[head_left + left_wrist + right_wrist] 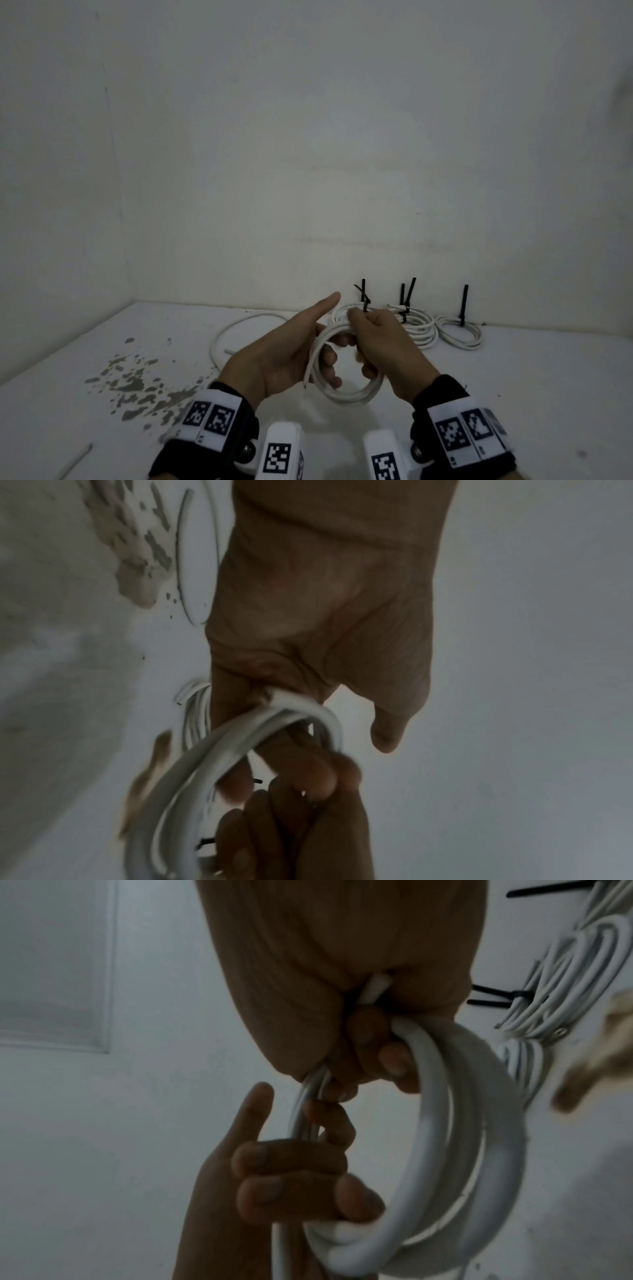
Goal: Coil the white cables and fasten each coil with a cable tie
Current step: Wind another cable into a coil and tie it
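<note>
The white worktop [513, 394] carries a patch of flaked paint [137, 380] on the left, a loose white cable [222, 334] lying behind the left hand [274, 359], and against the back wall three finished coils [459, 330] with black cable ties [464, 303] standing up from them. Above the worktop both hands hold one white coil [346, 394] between them: the left hand's fingers curl through the ring with the thumb pointing out, and the right hand [383, 342] is fisted on its far edge, hiding that part from the head view. The right wrist view shows several strands gripped inside the fist [342, 988], while the left wrist view is blurred there.
</note>
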Demonstrator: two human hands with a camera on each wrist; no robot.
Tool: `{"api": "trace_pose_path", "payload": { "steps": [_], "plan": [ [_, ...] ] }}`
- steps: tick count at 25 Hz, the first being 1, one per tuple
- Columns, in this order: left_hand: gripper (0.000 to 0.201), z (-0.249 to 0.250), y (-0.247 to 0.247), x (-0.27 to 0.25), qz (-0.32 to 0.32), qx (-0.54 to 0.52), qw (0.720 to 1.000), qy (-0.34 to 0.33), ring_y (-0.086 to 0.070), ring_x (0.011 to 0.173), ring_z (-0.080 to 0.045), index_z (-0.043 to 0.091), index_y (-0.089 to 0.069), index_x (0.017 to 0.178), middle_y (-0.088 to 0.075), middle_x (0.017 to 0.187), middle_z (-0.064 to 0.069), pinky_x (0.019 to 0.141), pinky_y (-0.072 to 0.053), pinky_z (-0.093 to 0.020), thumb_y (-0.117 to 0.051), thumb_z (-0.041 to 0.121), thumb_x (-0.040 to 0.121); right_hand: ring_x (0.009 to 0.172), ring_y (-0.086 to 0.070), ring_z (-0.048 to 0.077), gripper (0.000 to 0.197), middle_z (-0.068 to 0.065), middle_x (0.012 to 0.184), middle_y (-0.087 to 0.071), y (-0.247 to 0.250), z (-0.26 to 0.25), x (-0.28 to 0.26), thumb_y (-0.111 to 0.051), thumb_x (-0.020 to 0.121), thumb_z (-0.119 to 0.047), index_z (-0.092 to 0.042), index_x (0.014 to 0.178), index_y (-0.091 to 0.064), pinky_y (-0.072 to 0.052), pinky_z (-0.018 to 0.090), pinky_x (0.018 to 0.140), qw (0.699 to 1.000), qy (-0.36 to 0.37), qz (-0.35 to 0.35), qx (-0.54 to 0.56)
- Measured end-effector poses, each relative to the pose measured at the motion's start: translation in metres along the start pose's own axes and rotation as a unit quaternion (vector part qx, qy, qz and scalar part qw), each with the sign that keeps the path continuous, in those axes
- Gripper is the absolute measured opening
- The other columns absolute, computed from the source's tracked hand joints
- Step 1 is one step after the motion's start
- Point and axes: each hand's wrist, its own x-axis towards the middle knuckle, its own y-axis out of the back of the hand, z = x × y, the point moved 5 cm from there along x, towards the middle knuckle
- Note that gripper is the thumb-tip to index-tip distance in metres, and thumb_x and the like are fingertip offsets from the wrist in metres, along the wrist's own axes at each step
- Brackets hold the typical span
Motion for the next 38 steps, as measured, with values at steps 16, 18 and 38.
{"api": "trace_pose_path", "payload": {
  "steps": [16, 18, 38],
  "plan": [
    [0.039, -0.046, -0.141, 0.063, 0.034, 0.061, 0.997, -0.013, -0.022, 0.039, -0.012, 0.01, -0.051, 0.077, -0.023, 0.05, 0.004, 0.041, -0.03, -0.023, -0.054, 0.043, 0.097, 0.06, -0.061, 0.016, 0.038, 0.001, 0.077, -0.068, 0.214, 0.029, -0.103, -0.05, 0.1, -0.043, -0.012, 0.093, -0.07, -0.051, 0.025, 0.055, 0.847, -0.173, -0.125, -0.487],
    [0.038, -0.052, -0.17, 0.069, 0.032, 0.049, 0.998, -0.008, -0.023, 0.037, -0.011, 0.01, -0.051, 0.076, -0.024, 0.047, 0.005, 0.04, -0.03, -0.022, -0.054, 0.041, 0.097, 0.058, -0.061, 0.015, 0.036, 0.0, 0.075, -0.067, 0.238, 0.04, -0.124, -0.057, 0.096, -0.043, -0.011, 0.095, -0.072, -0.049, 0.023, 0.053, 0.812, -0.212, -0.15, -0.522],
    [0.035, -0.078, -0.241, 0.075, -0.007, 0.054, 0.998, 0.027, -0.027, 0.036, -0.011, 0.011, -0.057, 0.08, -0.03, 0.043, 0.007, 0.048, -0.037, -0.026, -0.055, 0.042, 0.096, 0.067, -0.063, 0.02, 0.022, 0.013, 0.086, -0.072, 0.266, 0.089, -0.148, -0.077, 0.084, -0.028, -0.007, 0.093, -0.073, -0.058, 0.029, 0.054, 0.874, -0.261, 0.021, -0.41]
  ]
}}
